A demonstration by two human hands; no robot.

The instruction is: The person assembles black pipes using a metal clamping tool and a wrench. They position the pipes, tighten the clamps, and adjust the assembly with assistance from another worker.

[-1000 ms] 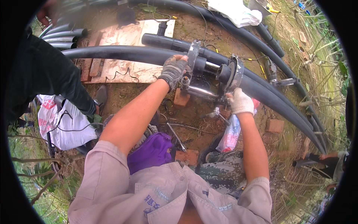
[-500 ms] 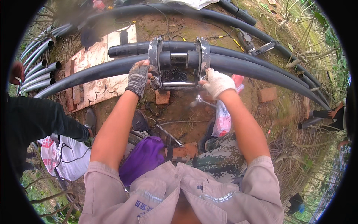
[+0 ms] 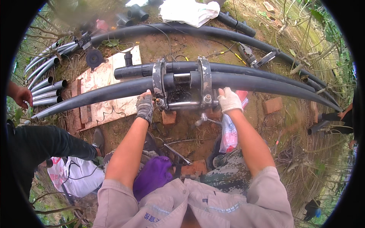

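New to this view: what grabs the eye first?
Probably the metal clamp frame at centre, where the left black pipe and right black pipe face each other across a gap. Next, the mismatched gloves at its two sides: grey on the left hand, white on the right hand. Then the bright purple cloth, left of lower centre.

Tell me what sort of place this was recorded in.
Most likely an outdoor pipework site: bare soil underfoot, long black pipes stretching across it, and a metal clamp frame holding two pipe ends face to face.
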